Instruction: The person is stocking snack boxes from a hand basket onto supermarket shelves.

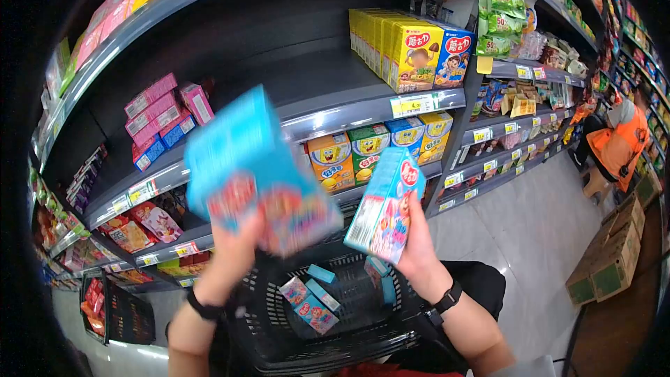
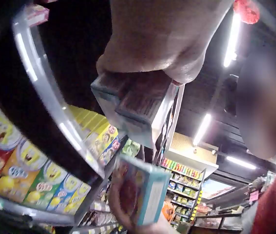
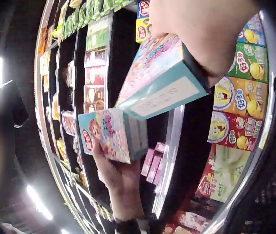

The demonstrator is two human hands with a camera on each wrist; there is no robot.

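My left hand [image 1: 234,255] grips a group of light-blue snack boxes [image 1: 241,143], held up in front of the shelf and blurred in the head view. In the left wrist view, two boxes [image 2: 145,105] sit side by side under the palm. My right hand [image 1: 420,248] holds a light-blue snack box [image 1: 387,202] with pink and red print, upright and tilted, its thumb along the front. Below both hands, a black shopping basket [image 1: 286,356] contains several similar blue boxes [image 1: 317,313], some lying flat.
Ahead, a dark shelf [image 1: 300,70] carries yellow boxes [image 1: 412,52] at the right and stacked pink boxes [image 1: 152,108] at the left. SpongeBob boxes [image 1: 370,146] line the shelf below. Another basket [image 1: 125,314] stands at left. Cartons [image 1: 611,258] and a person in an orange vest [image 1: 621,143] are at right.
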